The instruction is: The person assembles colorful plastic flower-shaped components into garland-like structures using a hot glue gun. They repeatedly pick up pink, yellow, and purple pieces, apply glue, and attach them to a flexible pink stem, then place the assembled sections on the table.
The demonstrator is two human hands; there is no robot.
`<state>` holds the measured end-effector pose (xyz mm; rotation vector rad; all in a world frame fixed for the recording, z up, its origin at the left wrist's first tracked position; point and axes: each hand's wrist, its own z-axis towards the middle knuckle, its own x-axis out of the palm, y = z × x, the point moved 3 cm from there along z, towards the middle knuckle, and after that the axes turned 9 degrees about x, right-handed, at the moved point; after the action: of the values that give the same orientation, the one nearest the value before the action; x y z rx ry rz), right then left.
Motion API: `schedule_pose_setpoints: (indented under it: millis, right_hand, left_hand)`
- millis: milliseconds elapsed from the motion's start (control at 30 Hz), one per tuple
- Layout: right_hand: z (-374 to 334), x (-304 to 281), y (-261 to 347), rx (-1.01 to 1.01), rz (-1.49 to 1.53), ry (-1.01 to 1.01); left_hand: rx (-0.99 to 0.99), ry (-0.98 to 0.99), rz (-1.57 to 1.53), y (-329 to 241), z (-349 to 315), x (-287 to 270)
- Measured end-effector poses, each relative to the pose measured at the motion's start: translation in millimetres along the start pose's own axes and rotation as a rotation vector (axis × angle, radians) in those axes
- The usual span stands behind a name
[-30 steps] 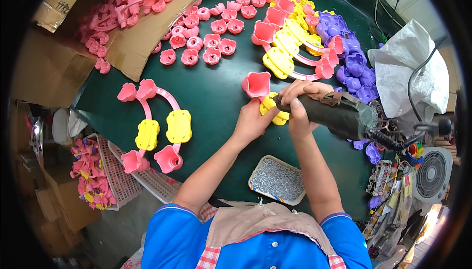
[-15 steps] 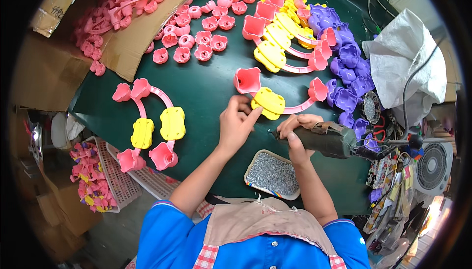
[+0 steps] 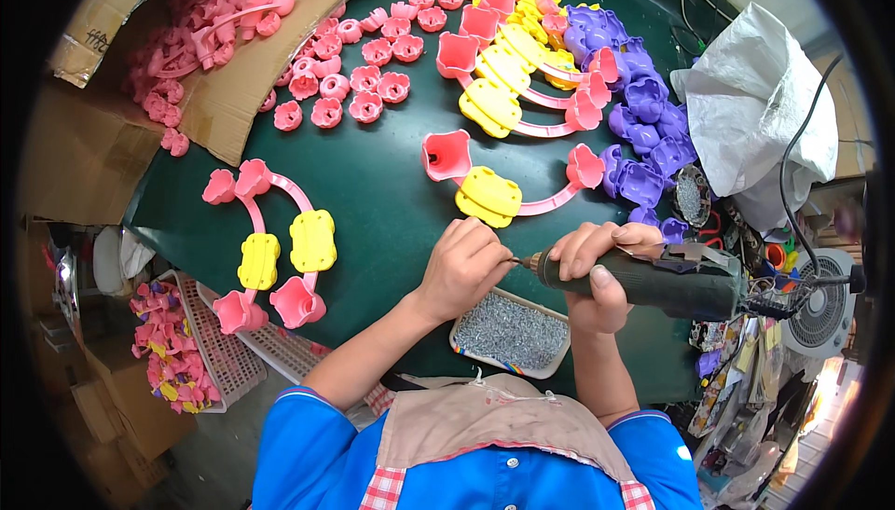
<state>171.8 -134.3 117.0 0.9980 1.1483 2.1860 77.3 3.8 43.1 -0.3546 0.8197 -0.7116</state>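
Observation:
My right hand (image 3: 597, 272) is wrapped around a dark green electric screwdriver (image 3: 676, 282), its tip pointing left. My left hand (image 3: 461, 268) is closed in a pinch at the end of the bit; whatever sits between those fingers is too small to make out. Just beyond lies a pink curved handle (image 3: 550, 204) with a pink flower-shaped cup (image 3: 447, 155) at one end, another cup (image 3: 585, 167) at the other, and a yellow clip-shaped plate (image 3: 488, 196) across it. Under my hands, a shallow tray (image 3: 565, 350) holds many small silver screws (image 3: 513, 331).
Two similar pink-and-yellow pieces (image 3: 311, 241) lie at left. Stacked assemblies (image 3: 491, 107), loose pink cups (image 3: 378, 51) and purple parts (image 3: 643, 100) cover the far side. A cardboard box (image 3: 224, 104) of pink parts, a white basket (image 3: 224, 351), a white sack (image 3: 760, 109) and a fan (image 3: 822, 310) surround the table.
My left hand has left the yellow plate and come back to the screwdriver's tip. The screwdriver has shifted slightly right and nearer. The whole view has shifted a little.

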Motion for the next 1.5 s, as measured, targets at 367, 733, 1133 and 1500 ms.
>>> schedule_pose_setpoints:
  millis: [367,733,1133,1500]
  right_hand:
    - [43.5,-17.6,-30.9,-0.226,-0.19,0.039]
    - [52.6,-29.1,-67.7,-0.161,-0.12,0.088]
    - [18.2,1.6,24.4,-0.075,0.083,0.07]
    - [4.3,12.0,25.6,-0.121,0.027,0.048]
  left_hand:
    - [0.022,0.352,-0.047,-53.1,-56.8,-4.1]
    - [-0.114,0.22,-0.264,-30.0,-32.4,5.5]
    - [-1.185,-0.479,-1.874,-1.9,-21.2,23.0]
    - [-1.131,-0.563,-2.06,-15.7,-21.4,28.2]
